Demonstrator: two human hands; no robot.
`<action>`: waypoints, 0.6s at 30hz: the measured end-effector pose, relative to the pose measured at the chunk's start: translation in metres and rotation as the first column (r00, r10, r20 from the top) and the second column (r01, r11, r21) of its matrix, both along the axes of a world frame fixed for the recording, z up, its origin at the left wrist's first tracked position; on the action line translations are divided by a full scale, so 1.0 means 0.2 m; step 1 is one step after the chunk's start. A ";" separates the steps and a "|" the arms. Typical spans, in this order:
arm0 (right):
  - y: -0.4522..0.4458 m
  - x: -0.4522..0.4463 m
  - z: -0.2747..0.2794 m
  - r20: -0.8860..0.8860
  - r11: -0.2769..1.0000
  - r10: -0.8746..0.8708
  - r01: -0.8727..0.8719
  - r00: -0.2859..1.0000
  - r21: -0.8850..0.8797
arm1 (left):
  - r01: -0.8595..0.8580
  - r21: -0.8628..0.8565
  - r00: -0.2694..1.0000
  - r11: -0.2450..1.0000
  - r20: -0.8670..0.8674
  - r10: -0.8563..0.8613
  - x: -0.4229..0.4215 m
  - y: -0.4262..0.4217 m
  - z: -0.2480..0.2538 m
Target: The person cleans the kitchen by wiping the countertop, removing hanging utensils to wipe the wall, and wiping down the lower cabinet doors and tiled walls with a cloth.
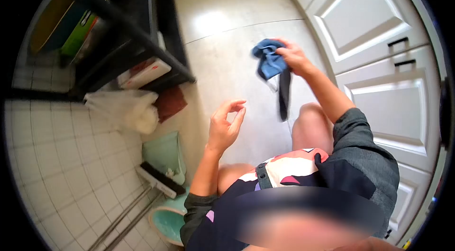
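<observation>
My right hand (pixel 295 56) grips a crumpled blue cloth (pixel 271 61) above the floor, near the white cabinets. A long dark strip (pixel 284 94) hangs down from the cloth, slightly blurred. Lower and to the left, my left hand (pixel 226 125) is raised over the floor with its fingers curved. Its thumb and index fingertips come close but stay a little apart, and I see nothing between them. Part of the cloth is hidden behind the right fingers and thumb.
White cabinet doors (pixel 379 94) line the right side. On the left stand a dark shelf rack (pixel 137 37), a plastic bag (pixel 125 109), a green dustpan (pixel 163 154), a broom head (pixel 161 180) and a teal basin (pixel 166 225). Pale floor (pixel 213 61) lies between.
</observation>
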State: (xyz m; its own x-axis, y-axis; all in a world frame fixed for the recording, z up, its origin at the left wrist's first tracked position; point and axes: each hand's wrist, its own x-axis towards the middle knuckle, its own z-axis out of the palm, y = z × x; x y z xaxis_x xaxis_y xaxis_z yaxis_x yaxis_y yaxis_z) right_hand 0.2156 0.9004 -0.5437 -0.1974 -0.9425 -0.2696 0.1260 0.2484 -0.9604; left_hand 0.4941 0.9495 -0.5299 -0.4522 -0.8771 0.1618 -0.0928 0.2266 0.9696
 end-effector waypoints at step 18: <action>0.18 -1.58 0.21 -0.483 0.995 0.092 0.070 -0.871 0.064 | 0.465 -0.002 0.877 0.885 0.136 -0.461 -0.51 0.10 -0.01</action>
State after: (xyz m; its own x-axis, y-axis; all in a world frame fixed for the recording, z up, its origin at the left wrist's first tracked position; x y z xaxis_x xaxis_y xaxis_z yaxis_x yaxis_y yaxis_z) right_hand -0.1010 0.9374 -0.5008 -0.0255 -0.9624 0.2706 -0.5601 0.2380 0.7935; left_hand 0.3931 0.9689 -0.5323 -0.8241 -0.5574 0.1004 -0.0921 0.3067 0.9473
